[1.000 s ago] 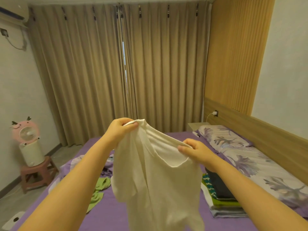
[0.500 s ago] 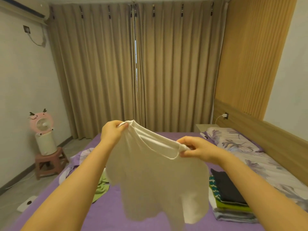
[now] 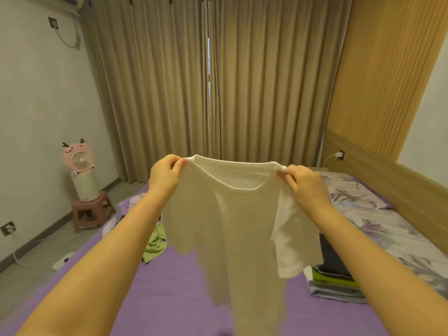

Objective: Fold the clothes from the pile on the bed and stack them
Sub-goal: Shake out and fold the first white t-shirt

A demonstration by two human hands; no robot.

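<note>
White cotton bunches under the fingers point(image 3: 180, 163) of both the left hand point(image 3: 164, 175) and right hand point(image 3: 306, 184), pinching the T-shirt point(image 3: 232, 226) shoulders above the bed point(image 3: 157, 287). Uneven tension could skew the fold. Folded stack point(image 3: 334, 280) sits by the right edge; no containers visible.

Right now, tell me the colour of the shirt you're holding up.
Plain white, no print: the shirt, seen in the head view.
</note>
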